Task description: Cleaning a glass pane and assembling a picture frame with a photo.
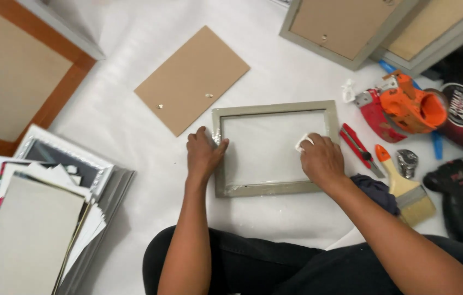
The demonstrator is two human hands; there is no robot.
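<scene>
A small grey picture frame [275, 108] lies flat on the white sheet in front of me, its glass facing up. My left hand [203, 154] presses on the frame's left edge and holds it still. My right hand [323, 158] rests on the glass near the right edge, its fingers closed on a small white cloth [303, 142] that touches the glass.
A brown backing board [192, 79] lies behind the frame. To the right are a red utility knife [358, 148], a paintbrush [406, 188], an orange and red tool [406, 106], a black drill [455, 196] and a dark cloth [376, 191]. Stacked frames and boards [40, 218] sit left; more frames [346, 27] lean behind.
</scene>
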